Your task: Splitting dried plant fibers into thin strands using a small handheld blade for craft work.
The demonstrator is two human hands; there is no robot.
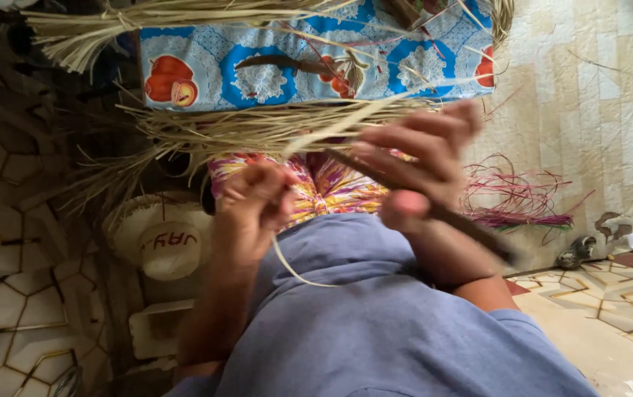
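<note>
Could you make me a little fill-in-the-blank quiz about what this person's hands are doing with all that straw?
1. The right hand grips a long, dark ____ that slants down toward the right.
2. The left hand pinches a thin pale ____ that curls down over the blue shirt.
3. The bundle of dry straw lies just below a patterned cloth that is mostly ____ with red fruit.
4. Right of the hands, on the floor, lies a tangle of ____ dyed strands.

Missing words: stick; strip; blue; pink

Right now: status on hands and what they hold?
Left hand pinched shut on pale straw strip. Right hand gripping dark stick. Straw bundle close behind, not blocking.
</note>
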